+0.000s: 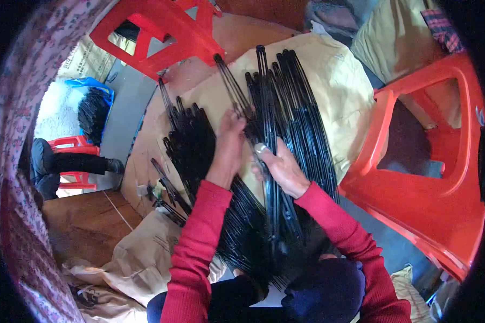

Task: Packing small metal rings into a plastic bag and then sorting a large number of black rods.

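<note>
Long, thin black rods, which look like folded umbrella ribs, lie in two heaps before me: a left heap point(191, 134) and a right heap point(307, 129). My left hand point(227, 145) is closed round a slim pair of black rods point(229, 81) that stick up past its fingers, tilted to the left. Close beside it, my right hand point(286, 171) grips black rods point(270, 107) along the edge of the right heap, thumb on top. Something pale covers that thumb's tip. Its other fingers are partly hidden.
Tan sheeting point(345, 81) lies under the rods. A red plastic chair point(415, 199) stands at right, and a red stool point(183, 32) at the far left. Sacks point(145, 253) lie near left. Another person's leg point(81, 162) shows at left, near a blue-edged bag of black rods point(94, 116).
</note>
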`<state>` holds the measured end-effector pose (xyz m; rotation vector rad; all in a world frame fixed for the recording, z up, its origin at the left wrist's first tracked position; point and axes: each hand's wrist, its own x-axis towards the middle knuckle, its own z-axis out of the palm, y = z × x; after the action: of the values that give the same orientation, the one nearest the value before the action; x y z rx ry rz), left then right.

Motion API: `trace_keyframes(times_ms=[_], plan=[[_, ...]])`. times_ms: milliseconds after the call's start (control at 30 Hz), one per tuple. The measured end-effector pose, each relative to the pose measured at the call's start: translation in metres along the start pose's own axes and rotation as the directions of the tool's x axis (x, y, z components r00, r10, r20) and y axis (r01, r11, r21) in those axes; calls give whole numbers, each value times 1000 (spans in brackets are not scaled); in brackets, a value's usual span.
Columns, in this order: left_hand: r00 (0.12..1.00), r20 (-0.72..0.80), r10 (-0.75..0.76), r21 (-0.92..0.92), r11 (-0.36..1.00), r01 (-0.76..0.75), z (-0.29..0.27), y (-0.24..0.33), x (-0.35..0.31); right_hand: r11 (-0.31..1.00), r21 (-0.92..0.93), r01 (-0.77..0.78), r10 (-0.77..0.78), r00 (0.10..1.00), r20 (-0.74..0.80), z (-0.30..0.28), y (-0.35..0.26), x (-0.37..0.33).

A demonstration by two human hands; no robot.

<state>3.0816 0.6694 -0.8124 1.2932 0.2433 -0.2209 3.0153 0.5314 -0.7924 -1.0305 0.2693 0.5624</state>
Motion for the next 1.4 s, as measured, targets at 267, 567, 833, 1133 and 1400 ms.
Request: trace_keyframes(times_ms=[267, 567, 833, 1133, 1400], plan=[[969, -152, -196, 306, 922, 235, 5, -87, -33, 392, -917, -79, -313, 925, -214, -69, 55, 16], [966, -5, 258, 763, 625, -163, 20, -126, -10, -125, -964, -234, -585, 803, -119, -83, 42, 27], [846, 161, 508, 985, -24, -172, -97, -76, -4, 70, -997, -19, -669, 741, -61, -78, 13, 23], [898, -269, 349, 945, -84, 316, -162, -50, -5, 105, -921, 376, -329, 887, 324, -21, 81, 53], [963, -271, 2, 443, 888, 123, -122, 2, -13, 815, -535, 221, 16, 915, 402, 2, 112, 76]])
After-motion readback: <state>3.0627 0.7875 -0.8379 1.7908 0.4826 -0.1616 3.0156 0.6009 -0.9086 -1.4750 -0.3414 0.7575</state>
